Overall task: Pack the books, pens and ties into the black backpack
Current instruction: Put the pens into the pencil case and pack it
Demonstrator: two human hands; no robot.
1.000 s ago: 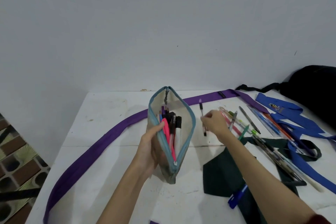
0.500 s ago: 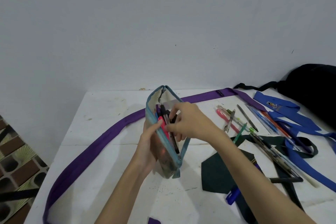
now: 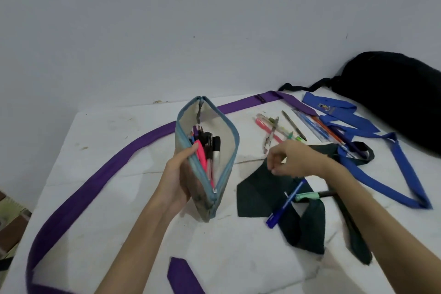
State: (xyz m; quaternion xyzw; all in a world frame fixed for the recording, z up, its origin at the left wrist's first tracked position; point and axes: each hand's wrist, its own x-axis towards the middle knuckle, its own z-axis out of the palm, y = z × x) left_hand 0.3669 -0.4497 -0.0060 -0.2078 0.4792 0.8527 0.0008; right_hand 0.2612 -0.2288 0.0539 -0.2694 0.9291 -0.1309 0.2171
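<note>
White and scuffed, the cloth-covered table (image 3: 107, 198) is set against a plain pale grey wall, and everything lies on it. At the left side of the view, the left hand (image 3: 177, 180) is wrapped round the grey fabric pencil pouch with the light blue zip edge (image 3: 207, 157); the thumb is pressed on the near zip edge, and the pouch is held upright with its mouth spread wide. Several pens, one of them bright pink, are seen standing inside it.

The right hand (image 3: 290, 159) is held just to the right of the pouch, above the dark green tie (image 3: 260, 193). Its fingers are loosely curled and nothing is seen between them.

Beyond the right hand, and slightly to its right, the scattered loose pens (image 3: 286, 130) are laid out, most with their long axes running away from the person and towards the right. A blue capped pen (image 3: 285, 205) and a mint-green capped pen (image 3: 315, 195) lie nearer, on the green tie below the right wrist. All of these are judged far closer to the right hand than to the left, so the next pick is best made by the right, across each barrel.

Further out, the long purple tie (image 3: 100, 174) sweeps behind the pouch, the royal blue tie (image 3: 353, 124) is looped at the right, and the black backpack (image 3: 391, 93) rests at the far right corner. No books are visible.
</note>
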